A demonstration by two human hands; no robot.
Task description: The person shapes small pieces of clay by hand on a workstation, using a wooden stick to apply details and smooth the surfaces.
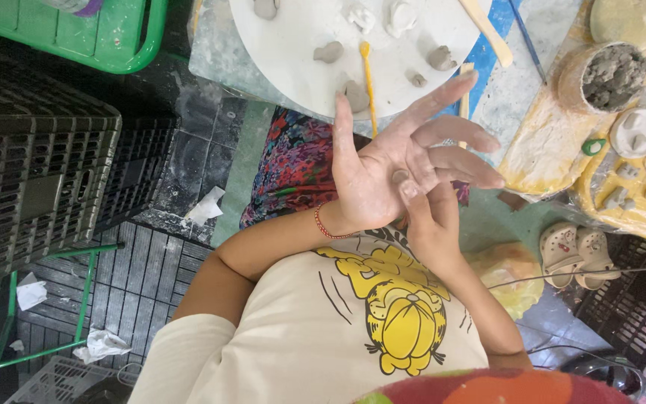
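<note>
Rolling: a small grey clay bit (400, 177) sits in the open left palm (383, 176), fingers spread; right hand (428, 224) presses it with fingertips.
Technique: keep the palm flat, pressure light, so the piece stays centred.
Edges: white round board (300, 52) with clay pieces lies just ahead on the desk.
Room: clay tub (608, 75) right, black crates (39, 172) left; the lap area looks free.

Round board (293, 45) white, grey clay lumps (329, 51) on it. Modelling tool (368, 75) yellow-orange. Wrist cord (323, 224) red. Shirt (300, 329) cream, with yellow cartoon print (401, 314) outlined black. Lap cloth (293, 161) dark, with red, blue, green floral pattern. Crate (31, 172) dark grey grid. Tray (106, 37) bright green. Bucket (611, 75) held grey clay. Sandals (577, 251) cream.
</note>
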